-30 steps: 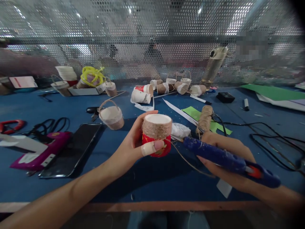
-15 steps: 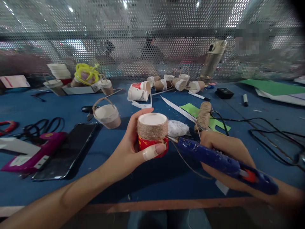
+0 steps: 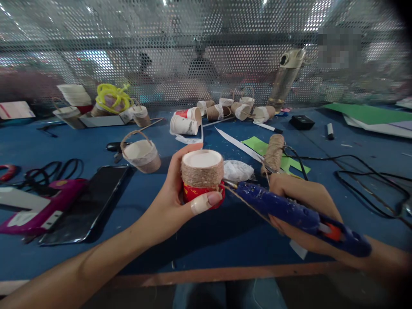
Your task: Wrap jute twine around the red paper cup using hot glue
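My left hand (image 3: 175, 195) is wrapped round a red paper cup (image 3: 198, 193), its white round end facing up. Brown twine (image 3: 202, 172) is wound in tight rows round the cup's upper part. A tape-like band covers part of my left thumb. In my right hand (image 3: 305, 206) is a blue hot glue gun (image 3: 286, 210), its metal nozzle pointing at the cup's right side, just beside the lowest twine row. A loose strand of twine runs from the cup under the glue gun towards my right fingers. Behind that hand lies a twine spool (image 3: 273, 150).
A small twine-handled basket (image 3: 142, 155) stands left of the cup, near a dark phone (image 3: 88, 206) and a purple-white tool (image 3: 48, 201). Crumpled white lace (image 3: 238, 170), white paper cups (image 3: 185, 125), green paper (image 3: 255, 144) and a black cable (image 3: 363, 182) lie about. A bottle (image 3: 286, 79) stands behind.
The twine strand, slack and hanging below before, is now drawn straighter between the cup and my right hand. The glue gun's nozzle has backed slightly off the twine rows.
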`<state>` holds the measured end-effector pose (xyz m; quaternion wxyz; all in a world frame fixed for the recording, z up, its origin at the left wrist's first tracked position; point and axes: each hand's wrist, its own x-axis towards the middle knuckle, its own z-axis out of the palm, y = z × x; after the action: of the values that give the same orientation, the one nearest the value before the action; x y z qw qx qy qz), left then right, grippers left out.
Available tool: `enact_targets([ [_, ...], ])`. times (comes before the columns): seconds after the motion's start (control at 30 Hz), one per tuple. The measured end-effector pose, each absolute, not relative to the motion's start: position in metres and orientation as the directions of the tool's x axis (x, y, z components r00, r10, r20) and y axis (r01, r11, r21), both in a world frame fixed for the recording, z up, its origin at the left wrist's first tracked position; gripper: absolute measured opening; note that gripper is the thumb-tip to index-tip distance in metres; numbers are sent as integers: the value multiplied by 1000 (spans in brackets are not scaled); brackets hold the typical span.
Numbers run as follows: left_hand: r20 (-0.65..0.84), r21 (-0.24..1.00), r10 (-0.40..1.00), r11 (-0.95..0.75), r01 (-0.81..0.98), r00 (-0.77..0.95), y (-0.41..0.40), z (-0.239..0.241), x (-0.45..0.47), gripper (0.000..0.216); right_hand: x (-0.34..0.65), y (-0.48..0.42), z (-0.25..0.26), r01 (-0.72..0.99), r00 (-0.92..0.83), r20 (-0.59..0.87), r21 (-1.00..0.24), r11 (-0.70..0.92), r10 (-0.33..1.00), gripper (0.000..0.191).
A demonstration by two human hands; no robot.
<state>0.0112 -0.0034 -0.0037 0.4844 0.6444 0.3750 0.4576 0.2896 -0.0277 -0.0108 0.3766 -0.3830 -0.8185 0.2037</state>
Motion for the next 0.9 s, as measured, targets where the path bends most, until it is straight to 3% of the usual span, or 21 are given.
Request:
enact_targets([
  [0.9,117,991,932,-130,16,342,-4,-5,9,80,282,-30,-10,468,-391,476,-635,615,788,30],
])
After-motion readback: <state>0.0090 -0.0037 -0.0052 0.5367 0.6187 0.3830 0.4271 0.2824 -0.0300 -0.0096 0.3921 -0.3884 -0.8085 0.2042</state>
